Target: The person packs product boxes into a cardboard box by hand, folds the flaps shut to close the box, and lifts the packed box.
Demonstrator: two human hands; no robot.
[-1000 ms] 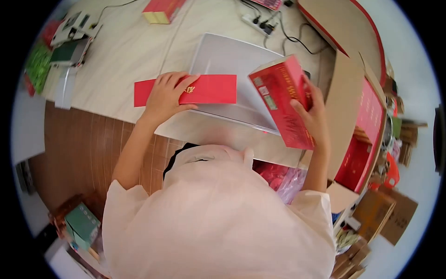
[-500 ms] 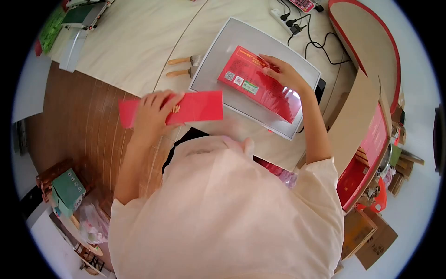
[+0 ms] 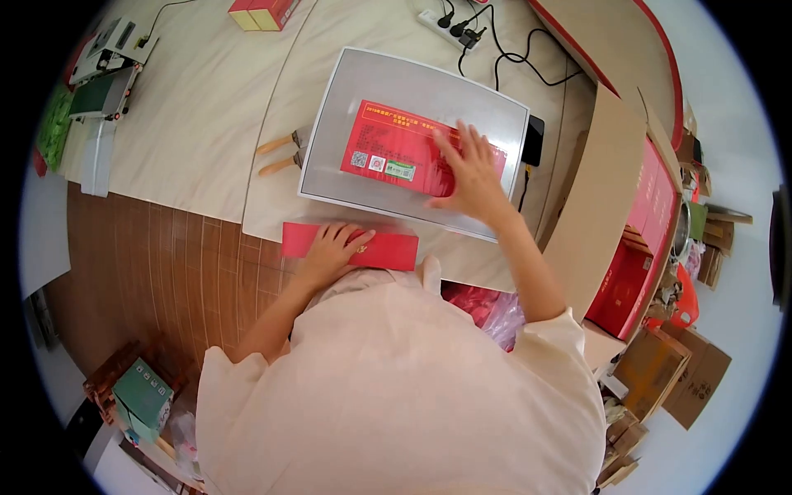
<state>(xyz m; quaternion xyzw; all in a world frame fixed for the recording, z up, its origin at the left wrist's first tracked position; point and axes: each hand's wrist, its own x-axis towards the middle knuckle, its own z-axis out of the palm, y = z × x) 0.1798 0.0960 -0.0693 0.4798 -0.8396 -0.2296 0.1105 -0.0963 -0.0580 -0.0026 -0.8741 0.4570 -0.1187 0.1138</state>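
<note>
A long, narrow red box (image 3: pixel 388 249) with small gold lettering lies along the table's front edge, close against my shirt. My left hand (image 3: pixel 334 250) grips it, fingers closed over its top. Further forward, a flat red box (image 3: pixel 384 140) with yellow print, QR codes and a green-and-white label rests on a grey panel with a white rim (image 3: pixel 326 177). Over its right part is my right hand (image 3: pixel 470 173), fingers spread and holding nothing. Whether the palm presses on the box I cannot tell.
Two wooden-handled brushes (image 3: pixel 279 155) lie left of the panel, a black phone (image 3: pixel 535 140) right of it. Behind are a power strip (image 3: pixel 450 29) with cables and a red-and-yellow box (image 3: pixel 264 12). An open carton (image 3: pixel 598 206) with red boxes stands at right.
My left hand has brought the narrow red box right and against the table's front edge. My right hand's fingers have spread over the flat box. The view has shifted.
</note>
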